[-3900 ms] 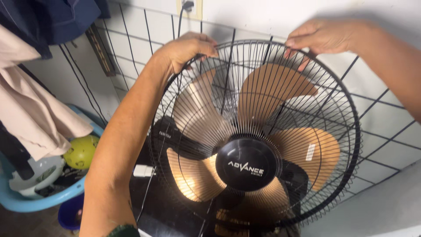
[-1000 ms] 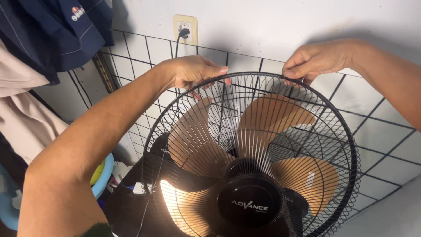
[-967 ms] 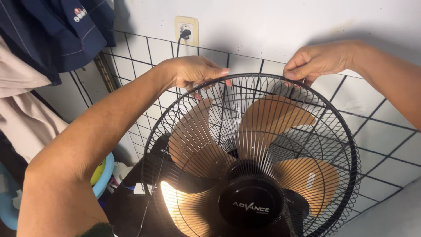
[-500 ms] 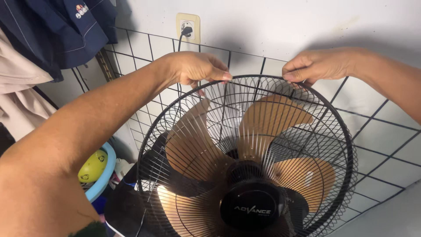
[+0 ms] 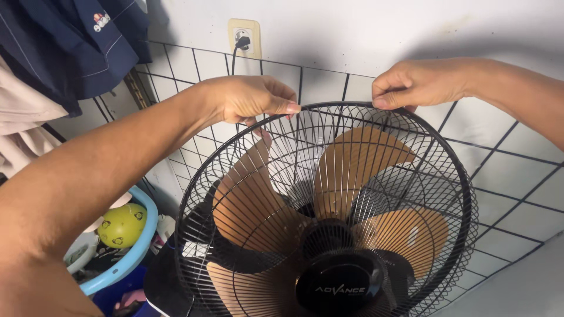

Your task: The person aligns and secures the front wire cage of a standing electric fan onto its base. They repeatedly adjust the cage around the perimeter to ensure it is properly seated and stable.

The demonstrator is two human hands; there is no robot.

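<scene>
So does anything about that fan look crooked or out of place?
Yes: the black front grille tilts forward off the fan, its top rim pinched by the left hand and right hand. The tan blades look undamaged.

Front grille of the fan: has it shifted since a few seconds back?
Yes. The front grille has tipped forward at its top, away from the blades; its centre cap now sits lower than the blade hub. Left hand and right hand pinch its top rim.

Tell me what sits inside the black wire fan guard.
Inside the fan guard, held at its top rim by the left hand and right hand, are tan fan blades. The black centre cap hides the hub.
</scene>
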